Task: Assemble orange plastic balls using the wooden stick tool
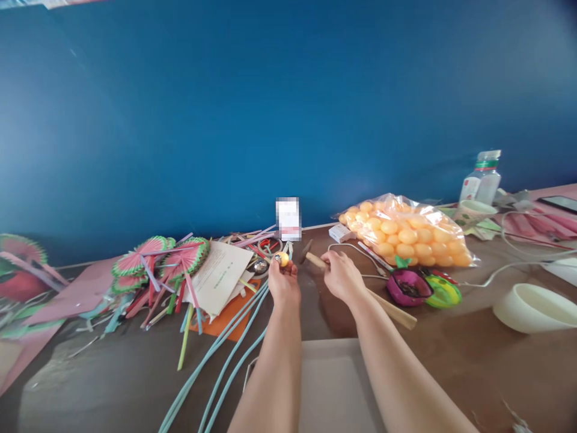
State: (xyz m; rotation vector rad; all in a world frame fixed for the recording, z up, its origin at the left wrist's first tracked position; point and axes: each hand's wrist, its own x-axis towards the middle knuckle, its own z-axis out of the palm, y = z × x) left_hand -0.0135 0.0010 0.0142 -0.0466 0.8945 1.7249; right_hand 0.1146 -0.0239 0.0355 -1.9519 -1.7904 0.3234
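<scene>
My left hand [285, 284] is closed on a small orange ball [283, 258], held between the fingertips. A shiny bit shows against the ball's left side, too small to make out. In my right hand [340, 273] is a hammer [392, 310] gripped by its wooden handle, whose long end reaches back under the forearm. The dark hammer head [306, 249] points toward the ball, a short gap apart from it. Beside my left hand lies a round shiny metal piece [260, 266].
A clear bag of orange balls [408, 234] lies at the back right, behind a purple bowl [408, 291] and a green lid [444, 291]. Pink-green paper fans [184, 261], papers [219, 273] and light-blue cords [225, 361] crowd the left. A white cup [536, 310] stands right.
</scene>
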